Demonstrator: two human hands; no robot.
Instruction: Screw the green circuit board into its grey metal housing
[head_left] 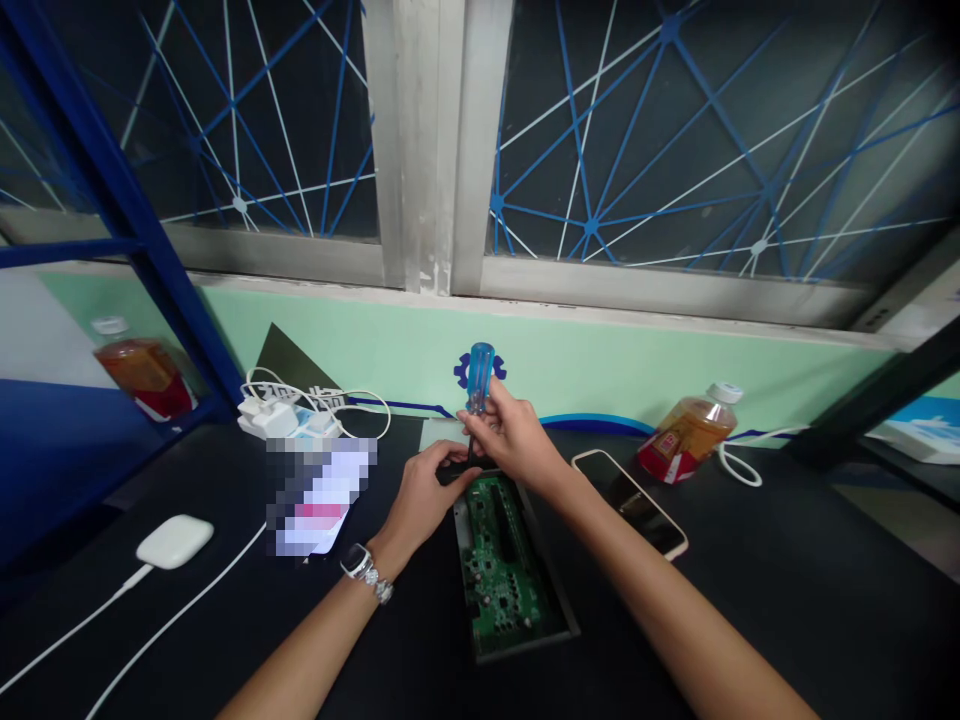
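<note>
A screwdriver (481, 372) with a clear blue handle stands almost upright at the far end of a green circuit board (499, 560). My right hand (517, 435) is closed around the lower part of its handle. The board lies in a shallow metal frame (525, 645) on the dark table. At the frame's far left corner, my left hand (427, 490) has its thumb and fingers curled in close beside the screwdriver's shaft (471, 450). What those fingers pinch is hidden, as is the screwdriver's tip.
Right of the board lie a dark-screened phone (634, 505) and a tilted drink bottle (690, 430). To the left are a lit, partly blurred phone (326, 505), a white charging case (175, 541) with a cable, and a power strip (289, 420) with chargers. A wall (405, 350) bounds the back.
</note>
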